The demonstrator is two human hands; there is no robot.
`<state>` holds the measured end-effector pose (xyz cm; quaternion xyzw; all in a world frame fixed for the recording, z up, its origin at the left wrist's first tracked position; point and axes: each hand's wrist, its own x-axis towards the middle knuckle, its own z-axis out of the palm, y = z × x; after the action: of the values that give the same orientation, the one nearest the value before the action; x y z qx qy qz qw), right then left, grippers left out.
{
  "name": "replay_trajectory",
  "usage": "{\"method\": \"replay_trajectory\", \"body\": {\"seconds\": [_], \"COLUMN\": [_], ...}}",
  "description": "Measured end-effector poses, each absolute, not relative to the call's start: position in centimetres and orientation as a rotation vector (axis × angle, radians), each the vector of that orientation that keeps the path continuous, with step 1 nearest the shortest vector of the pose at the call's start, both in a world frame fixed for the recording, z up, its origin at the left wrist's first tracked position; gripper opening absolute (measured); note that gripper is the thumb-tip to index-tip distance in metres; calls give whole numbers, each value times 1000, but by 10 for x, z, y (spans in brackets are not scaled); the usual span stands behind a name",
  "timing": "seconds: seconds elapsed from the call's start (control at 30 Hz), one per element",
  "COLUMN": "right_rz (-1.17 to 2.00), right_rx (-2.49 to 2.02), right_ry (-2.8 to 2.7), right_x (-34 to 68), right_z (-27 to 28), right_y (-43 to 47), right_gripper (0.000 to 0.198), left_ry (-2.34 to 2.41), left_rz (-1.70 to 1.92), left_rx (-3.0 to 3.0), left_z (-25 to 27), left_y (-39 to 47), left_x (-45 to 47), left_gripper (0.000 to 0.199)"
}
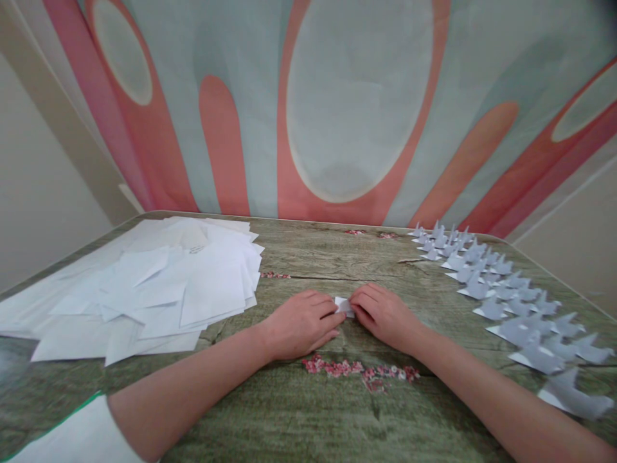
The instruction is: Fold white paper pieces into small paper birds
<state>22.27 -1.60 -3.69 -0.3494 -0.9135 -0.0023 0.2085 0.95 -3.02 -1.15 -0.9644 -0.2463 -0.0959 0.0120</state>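
A small piece of folded white paper [342, 304] lies on the table between my two hands, partly covered by fingers. My left hand [304, 323] closes over its left side, fingertips pressed on it. From the right, my right hand [384, 315] has its fingers pinched at the paper's other edge. Off to the right stand rows of folded white paper birds [475, 285], with pointed wings and tails. A broad, loose pile of white paper sheets [212, 292] spreads over the left part of the table.
The table [308, 251] has a greenish wood-grain top with printed pink blossoms [337, 368]. Behind its far edge hangs a backdrop [263, 128] with coral and pale blue-grey shapes. The nearest paper bird [576, 393] sits close to my right forearm.
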Motion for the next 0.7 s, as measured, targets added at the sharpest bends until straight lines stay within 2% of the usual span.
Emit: {"method": "replay_trajectory", "body": {"seconds": [0.37,0.7], "right_rz": [345,621], "right_rx": [-969,-946], "right_ry": [-2400,-2300], "right_x": [226,231], "right_z": [-38,-41], "right_y": [-15,-10], "right_gripper": [8,8], "left_ry": [-794,-751], "left_rz": [-327,-289], "left_rx": [-3013,-2978], "left_z": [-17,-15], "left_y": [-29,-34], "left_x": [8,9], "left_gripper": [35,30]}}
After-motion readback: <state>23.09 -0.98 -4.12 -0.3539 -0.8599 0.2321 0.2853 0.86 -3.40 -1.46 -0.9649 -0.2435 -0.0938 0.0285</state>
